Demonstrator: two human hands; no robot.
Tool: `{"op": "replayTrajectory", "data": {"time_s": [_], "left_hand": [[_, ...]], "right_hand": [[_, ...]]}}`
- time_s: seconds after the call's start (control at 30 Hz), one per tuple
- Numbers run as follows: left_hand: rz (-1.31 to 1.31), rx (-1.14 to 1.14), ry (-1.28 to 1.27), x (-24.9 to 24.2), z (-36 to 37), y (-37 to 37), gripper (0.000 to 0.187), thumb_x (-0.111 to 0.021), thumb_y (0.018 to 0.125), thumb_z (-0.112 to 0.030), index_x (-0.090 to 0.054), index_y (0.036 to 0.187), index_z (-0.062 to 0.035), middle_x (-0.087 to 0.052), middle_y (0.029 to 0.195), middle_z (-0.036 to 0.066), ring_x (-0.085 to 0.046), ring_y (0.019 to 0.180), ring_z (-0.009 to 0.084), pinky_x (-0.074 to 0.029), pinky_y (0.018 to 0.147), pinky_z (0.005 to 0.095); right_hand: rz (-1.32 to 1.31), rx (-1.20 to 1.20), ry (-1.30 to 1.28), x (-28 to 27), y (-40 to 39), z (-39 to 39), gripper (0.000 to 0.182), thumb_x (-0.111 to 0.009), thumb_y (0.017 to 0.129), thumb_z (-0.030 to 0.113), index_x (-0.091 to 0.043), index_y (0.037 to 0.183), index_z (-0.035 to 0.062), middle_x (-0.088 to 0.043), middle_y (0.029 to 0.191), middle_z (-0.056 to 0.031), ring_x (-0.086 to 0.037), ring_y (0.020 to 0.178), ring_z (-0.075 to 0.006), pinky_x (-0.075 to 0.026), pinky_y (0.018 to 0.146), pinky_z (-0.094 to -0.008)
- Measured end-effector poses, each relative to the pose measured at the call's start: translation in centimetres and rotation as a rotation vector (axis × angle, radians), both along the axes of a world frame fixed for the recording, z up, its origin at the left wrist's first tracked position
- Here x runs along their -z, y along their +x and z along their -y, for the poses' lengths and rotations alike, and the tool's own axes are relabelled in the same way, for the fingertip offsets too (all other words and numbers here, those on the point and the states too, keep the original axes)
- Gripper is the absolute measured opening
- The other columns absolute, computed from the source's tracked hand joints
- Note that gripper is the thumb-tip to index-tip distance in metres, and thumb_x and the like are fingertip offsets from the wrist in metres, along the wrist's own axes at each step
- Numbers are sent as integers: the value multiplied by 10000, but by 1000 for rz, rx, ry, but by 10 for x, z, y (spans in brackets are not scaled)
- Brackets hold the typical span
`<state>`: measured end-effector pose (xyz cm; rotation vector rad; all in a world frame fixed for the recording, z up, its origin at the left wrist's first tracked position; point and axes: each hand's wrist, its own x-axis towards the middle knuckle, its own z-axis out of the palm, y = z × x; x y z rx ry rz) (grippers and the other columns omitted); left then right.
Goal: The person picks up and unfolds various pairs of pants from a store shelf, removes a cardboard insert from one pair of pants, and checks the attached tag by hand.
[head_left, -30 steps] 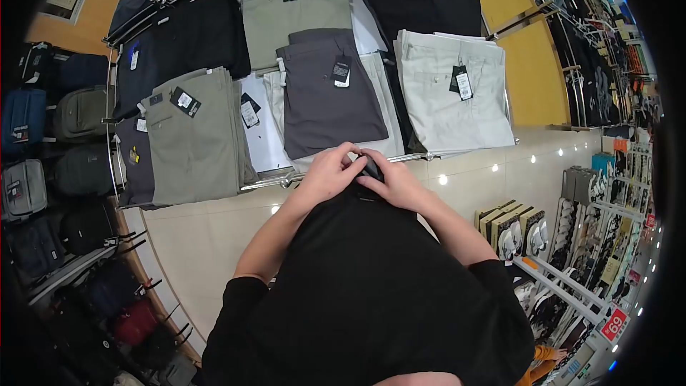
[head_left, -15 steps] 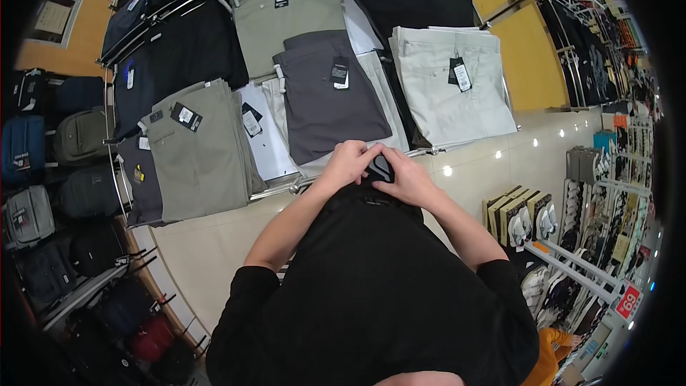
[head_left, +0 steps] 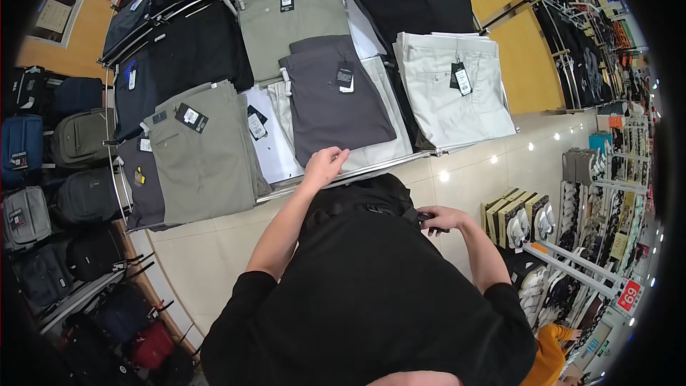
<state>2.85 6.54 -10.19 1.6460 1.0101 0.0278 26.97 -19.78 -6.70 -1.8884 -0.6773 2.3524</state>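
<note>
My left hand (head_left: 326,166) is at the front edge of the display rack, by the hem of the folded dark grey trousers (head_left: 336,111). Its fingers are loosely bent and apart, and nothing shows in them. Beside my right hip, my right hand (head_left: 444,219) is closed round a small black object (head_left: 434,226), partly hidden by the fingers. A black bag or pouch (head_left: 382,193) lies across my waist between the hands.
Folded khaki trousers (head_left: 204,154) lie left on the rack and pale trousers (head_left: 454,93) lie right. A metal rail (head_left: 371,168) edges the rack. Backpacks (head_left: 89,136) hang at far left. Boxed slippers (head_left: 525,218) stand right. A person in orange (head_left: 550,350) is at lower right.
My hands have come apart from a black object at my waist. The left moved slightly left onto the rack edge; the right moved down and right to my hip. The view shifted slightly.
</note>
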Motion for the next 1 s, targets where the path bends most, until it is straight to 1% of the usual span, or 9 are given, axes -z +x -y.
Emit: {"op": "replayTrajectory", "data": {"time_s": [0.2,0.4,0.47,0.67,0.8,0.87,0.9,0.97,1.0], "left_hand": [[-13,18,-50,15,4,-4,389,-544,846,-400,-648,875,-27,-639,619,91,-643,627,225,-477,625,329],[8,31,18,28,9,-7,367,-562,840,-370,-645,896,-17,-641,627,91,-627,612,198,-471,602,318],[-14,43,29,27,9,-7,364,-552,834,-377,-651,884,-30,-644,631,97,-650,658,240,-482,646,340],[-11,10,8,34,9,-12,354,-557,830,-366,-650,907,-33,-646,634,100,-649,660,240,-483,657,341],[-6,-16,-26,37,7,-13,350,-560,829,-361,-650,910,-32,-646,635,102,-649,660,240,-482,655,343],[-30,34,-23,36,5,-12,347,-560,831,-361,-653,910,-36,-648,652,105,-650,664,238,-481,654,346],[-25,33,-24,39,5,-12,347,-560,831,-361,-653,910,-36,-648,652,105,-650,664,238,-481,654,346],[9,8,28,45,3,-12,332,-593,832,-319,-644,897,2,-640,629,96,-628,596,169,-471,593,301],[14,8,28,41,1,-12,332,-593,832,-319,-644,897,2,-640,629,96,-628,596,169,-471,593,301]], "right_hand": [[-12,-221,0,2,-4,-19,660,-616,775,222,-367,1379,129,-597,923,-53,-579,718,-126,-507,625,-267],[290,-886,388,22,-12,-37,629,-619,751,324,-413,1320,152,-618,1039,-179,-570,986,-369,-457,843,-414],[332,-834,360,16,-18,-48,527,-593,779,285,-444,1246,89,-600,1047,-215,-562,1002,-366,-453,845,-413],[163,122,287,50,-32,-23,400,-557,785,123,-498,1170,30,-615,997,-227,-587,918,-381,-472,791,-401],[179,102,519,151,-29,9,333,-536,789,149,-569,1097,26,-629,979,-213,-608,853,-374,-488,738,-405],[228,-184,1027,169,-23,13,329,-530,784,233,-611,1030,30,-649,931,-187,-620,801,-368,-495,701,-411],[232,-188,1026,165,-27,10,329,-530,784,233,-611,1030,30,-649,931,-187,-620,801,-368,-495,701,-411],[830,-355,129,154,-42,0,380,-514,782,290,-609,1036,25,-629,986,-210,-607,872,-365,-485,741,-405],[834,-355,128,165,-36,7,380,-514,782,290,-609,1036,25,-629,986,-210,-607,872,-365,-485,741,-405]]}}
